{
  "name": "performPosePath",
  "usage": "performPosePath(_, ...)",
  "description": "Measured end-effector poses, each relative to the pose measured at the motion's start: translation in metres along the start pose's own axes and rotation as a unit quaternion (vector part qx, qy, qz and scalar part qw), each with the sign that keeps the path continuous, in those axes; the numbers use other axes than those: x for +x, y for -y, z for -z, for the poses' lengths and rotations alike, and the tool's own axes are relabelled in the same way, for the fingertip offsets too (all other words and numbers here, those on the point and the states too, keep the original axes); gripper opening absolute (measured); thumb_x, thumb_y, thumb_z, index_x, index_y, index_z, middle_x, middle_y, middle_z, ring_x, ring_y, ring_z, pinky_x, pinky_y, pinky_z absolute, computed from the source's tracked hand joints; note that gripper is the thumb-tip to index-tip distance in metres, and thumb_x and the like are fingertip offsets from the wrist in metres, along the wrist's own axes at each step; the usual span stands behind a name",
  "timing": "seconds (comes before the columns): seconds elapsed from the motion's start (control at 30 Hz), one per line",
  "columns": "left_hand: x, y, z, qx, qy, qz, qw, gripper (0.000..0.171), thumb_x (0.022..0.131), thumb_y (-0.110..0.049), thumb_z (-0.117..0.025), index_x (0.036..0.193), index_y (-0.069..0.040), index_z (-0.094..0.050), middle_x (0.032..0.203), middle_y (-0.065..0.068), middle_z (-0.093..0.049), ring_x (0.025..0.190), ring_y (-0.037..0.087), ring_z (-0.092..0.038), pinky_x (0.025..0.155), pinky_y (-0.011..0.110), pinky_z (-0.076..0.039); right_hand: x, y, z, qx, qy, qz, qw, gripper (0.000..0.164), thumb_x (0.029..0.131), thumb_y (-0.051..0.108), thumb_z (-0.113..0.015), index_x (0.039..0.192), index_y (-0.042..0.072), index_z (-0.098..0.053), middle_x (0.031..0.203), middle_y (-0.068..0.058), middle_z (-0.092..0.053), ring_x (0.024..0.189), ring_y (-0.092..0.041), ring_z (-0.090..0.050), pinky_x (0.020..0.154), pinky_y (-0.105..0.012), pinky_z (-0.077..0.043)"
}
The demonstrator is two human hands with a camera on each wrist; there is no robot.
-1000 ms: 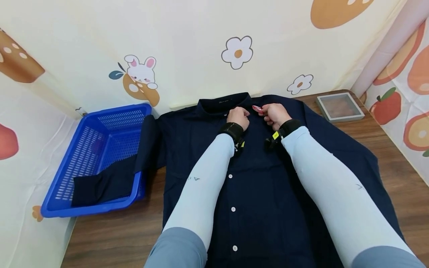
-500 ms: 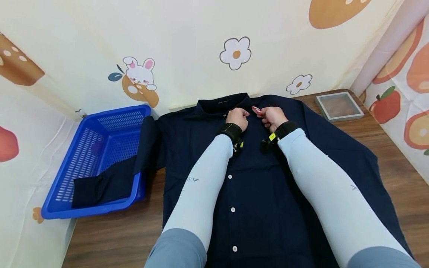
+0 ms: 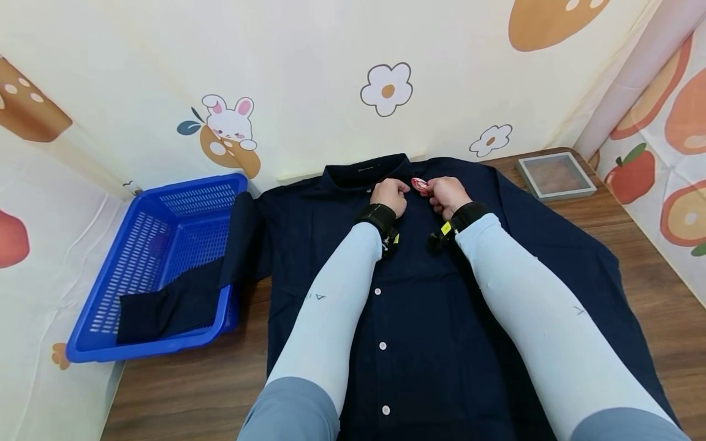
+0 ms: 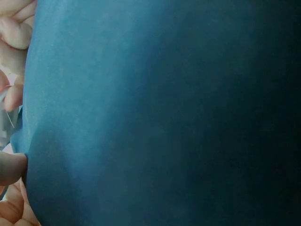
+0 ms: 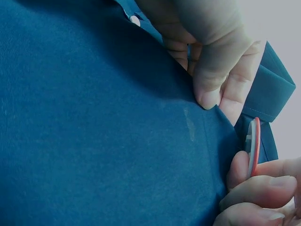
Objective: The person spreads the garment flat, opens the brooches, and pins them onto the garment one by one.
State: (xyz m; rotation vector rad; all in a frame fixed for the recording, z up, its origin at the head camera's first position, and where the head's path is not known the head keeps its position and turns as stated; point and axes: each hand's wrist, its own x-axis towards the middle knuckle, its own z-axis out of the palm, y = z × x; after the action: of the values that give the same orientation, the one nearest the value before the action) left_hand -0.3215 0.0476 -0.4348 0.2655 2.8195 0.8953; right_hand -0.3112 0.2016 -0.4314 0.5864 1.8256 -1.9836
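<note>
A dark navy button-up shirt [image 3: 425, 343] lies spread out, collar at the far end. Just below the collar, my left hand [image 3: 389, 195] pinches a fold of its cloth; the right wrist view shows the thumb [image 5: 207, 92] pressed on the raised fabric. My right hand [image 3: 448, 193] holds a round red-and-white pin badge [image 3: 420, 185] by its edge, close beside the left hand. Edge-on in the right wrist view, the badge [image 5: 255, 146] stands near the fold. A thin pin wire shows in the left wrist view, where cloth fills most of the picture.
On the left stands a blue plastic basket [image 3: 149, 349], with one shirt sleeve [image 3: 171, 300] draped into it. A grey-framed shallow box [image 3: 556, 174] sits at the wooden table's [image 3: 182, 392] back right corner. A patterned cloth wall [image 3: 309, 79] rises directly behind the shirt.
My right hand has shifted slightly left with the badge, nearer to the left hand, and the badge's face has turned more into view. The left hand keeps its pinch on the shirt.
</note>
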Motion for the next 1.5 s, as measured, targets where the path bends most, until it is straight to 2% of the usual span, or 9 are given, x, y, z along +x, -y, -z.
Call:
performPosePath(0.2,0.001,0.0,0.0,0.003,0.002,-0.003,1.0,0.027,0.095,-0.007,-0.052,0.109,-0.016,-0.073,0.111,-0.004,-0.069,0.101,0.011,-0.06,0.088,0.024,-0.045,0.004,-0.003,-0.002,-0.03,-0.008,0.013,0.999,0.024,0.098,0.006,-0.048,0.122,0.005,-0.046,0.082,0.0,-0.055,0.047,-0.008,-0.037,0.043,-0.021,-0.03)
performPosePath(0.37,0.0,0.001,-0.001,0.006,0.011,-0.006,0.9999,0.027,0.094,-0.006,-0.053,0.11,-0.015,-0.073,0.11,-0.004,-0.069,0.103,0.012,-0.06,0.089,0.024,-0.045,0.007,-0.008,-0.003,-0.062,-0.015,0.019,0.998,0.018,0.098,0.009,-0.051,0.116,0.005,-0.048,0.09,-0.003,-0.047,0.047,-0.007,-0.036,0.044,-0.02,-0.03)
performPosePath(0.87,0.0,0.0,-0.002,0.026,0.015,-0.019,0.9994,0.025,0.092,-0.004,-0.054,0.104,-0.014,-0.074,0.108,-0.004,-0.069,0.102,0.012,-0.059,0.09,0.023,-0.044,0.004,-0.007,-0.01,-0.064,-0.03,0.034,0.997,0.012,0.097,0.009,-0.053,0.109,0.008,-0.05,0.071,0.001,-0.045,0.047,-0.008,-0.037,0.043,-0.021,-0.03)
performPosePath(1.07,0.0,0.0,0.0,0.026,0.022,-0.016,0.9993,0.025,0.094,-0.005,-0.053,0.107,-0.013,-0.072,0.109,-0.004,-0.068,0.102,0.012,-0.059,0.089,0.023,-0.044,0.004,-0.008,-0.012,-0.071,-0.05,0.056,0.995,0.015,0.097,0.011,-0.056,0.11,0.006,-0.051,0.074,0.0,-0.047,0.046,-0.007,-0.038,0.043,-0.021,-0.031)
performPosePath(1.17,-0.001,0.0,0.0,0.027,0.025,-0.016,0.9992,0.025,0.095,-0.006,-0.053,0.111,-0.013,-0.071,0.112,-0.003,-0.067,0.104,0.013,-0.059,0.09,0.024,-0.045,0.004,-0.012,-0.015,-0.139,-0.082,0.087,0.983,0.018,0.097,0.015,-0.057,0.111,0.005,-0.056,0.084,-0.005,-0.056,0.05,-0.008,-0.045,0.045,-0.021,-0.037)
performPosePath(1.23,-0.001,0.0,0.0,0.027,0.025,-0.017,0.9992,0.027,0.095,-0.006,-0.053,0.114,-0.013,-0.07,0.115,-0.003,-0.067,0.106,0.012,-0.059,0.091,0.024,-0.045,0.002,-0.014,-0.018,-0.212,-0.109,0.117,0.964,0.019,0.096,0.02,-0.058,0.108,0.005,-0.059,0.091,-0.008,-0.059,0.062,-0.013,-0.053,0.053,-0.024,-0.042)
performPosePath(1.3,-0.001,0.0,0.0,0.026,0.023,-0.019,0.9992,0.027,0.095,-0.006,-0.053,0.116,-0.013,-0.07,0.116,-0.002,-0.067,0.107,0.012,-0.059,0.092,0.024,-0.044,0.0,-0.014,-0.021,-0.28,-0.135,0.145,0.939,0.019,0.095,0.023,-0.06,0.102,0.006,-0.062,0.097,-0.01,-0.062,0.076,-0.019,-0.057,0.063,-0.029,-0.045)
performPosePath(1.4,0.0,0.0,0.001,0.025,0.022,-0.02,0.9993,0.028,0.094,-0.006,-0.054,0.117,-0.013,-0.07,0.116,-0.002,-0.067,0.107,0.012,-0.059,0.092,0.023,-0.044,-0.004,-0.012,-0.024,-0.342,-0.15,0.178,0.911,0.018,0.093,0.025,-0.062,0.096,0.007,-0.063,0.098,-0.012,-0.062,0.092,-0.028,-0.055,0.076,-0.037,-0.044)
performPosePath(1.5,-0.001,-0.001,0.001,0.022,0.024,-0.02,0.9993,0.028,0.095,-0.007,-0.053,0.118,-0.013,-0.069,0.117,-0.002,-0.067,0.106,0.013,-0.059,0.092,0.023,-0.044,-0.004,-0.012,-0.024,-0.362,-0.146,0.192,0.9,0.018,0.092,0.023,-0.063,0.098,0.006,-0.064,0.102,-0.014,-0.062,0.097,-0.031,-0.056,0.084,-0.041,-0.044)
